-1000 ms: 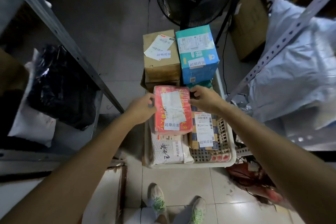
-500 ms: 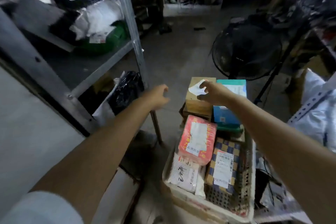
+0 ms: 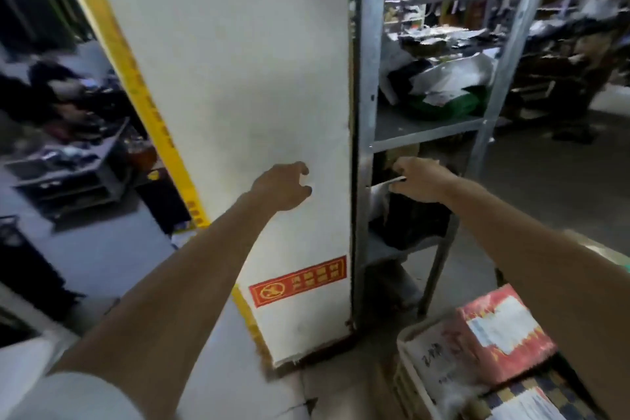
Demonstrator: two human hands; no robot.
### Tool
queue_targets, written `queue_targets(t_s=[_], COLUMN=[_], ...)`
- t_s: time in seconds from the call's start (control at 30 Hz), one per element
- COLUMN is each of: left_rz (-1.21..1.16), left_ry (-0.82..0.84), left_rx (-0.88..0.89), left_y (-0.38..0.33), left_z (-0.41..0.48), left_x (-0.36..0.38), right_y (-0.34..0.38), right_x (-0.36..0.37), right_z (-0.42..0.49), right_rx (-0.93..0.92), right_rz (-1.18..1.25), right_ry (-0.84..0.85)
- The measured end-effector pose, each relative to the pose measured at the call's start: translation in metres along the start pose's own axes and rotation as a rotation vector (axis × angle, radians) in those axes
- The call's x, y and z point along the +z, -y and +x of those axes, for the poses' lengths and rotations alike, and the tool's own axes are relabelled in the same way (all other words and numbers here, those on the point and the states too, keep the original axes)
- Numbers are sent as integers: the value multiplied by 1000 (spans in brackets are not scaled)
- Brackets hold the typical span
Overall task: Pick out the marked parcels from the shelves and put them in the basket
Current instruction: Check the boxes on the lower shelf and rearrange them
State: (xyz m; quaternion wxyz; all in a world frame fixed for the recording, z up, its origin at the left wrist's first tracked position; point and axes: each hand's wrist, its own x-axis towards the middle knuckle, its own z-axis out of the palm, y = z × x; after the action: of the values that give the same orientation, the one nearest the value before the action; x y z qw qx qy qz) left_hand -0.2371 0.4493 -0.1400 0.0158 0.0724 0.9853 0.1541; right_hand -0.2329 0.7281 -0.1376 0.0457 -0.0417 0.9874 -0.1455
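A red parcel (image 3: 504,334) lies label-up in the basket (image 3: 404,346) at lower right, its long axis slanting down-right. The left hand (image 3: 283,186) hangs loosely curled, holding nothing, before a white pillar (image 3: 238,78). The outstretched right hand (image 3: 421,181) pinches a thin white slip (image 3: 388,181), pointing left, at the shelf (image 3: 426,133).

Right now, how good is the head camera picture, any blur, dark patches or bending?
Head view: motion blur smears everything, so labels on the red parcel in the basket are unreadable; the white pillar is bright, the shelf behind the right hand deeply shadowed; the wide lens tilts the pillar and shelf uprights; the paper slip that hand pinches shows only as a pale edge.
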Motion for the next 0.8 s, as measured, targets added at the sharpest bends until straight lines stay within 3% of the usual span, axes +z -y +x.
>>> queue_targets(t_s=[0.37,0.8], left_rz=[0,-63], left_ry=[-161,-242], left_rx=[-542,-1055], left_y=[218,289], left_z=[-254,-518], left_x=[-53,-11], right_y=[296,488], right_x=[98,198], right_z=[-54,-181], right_rx=[-512,-964], right_rz=[40,-15], right_ry=[177,424])
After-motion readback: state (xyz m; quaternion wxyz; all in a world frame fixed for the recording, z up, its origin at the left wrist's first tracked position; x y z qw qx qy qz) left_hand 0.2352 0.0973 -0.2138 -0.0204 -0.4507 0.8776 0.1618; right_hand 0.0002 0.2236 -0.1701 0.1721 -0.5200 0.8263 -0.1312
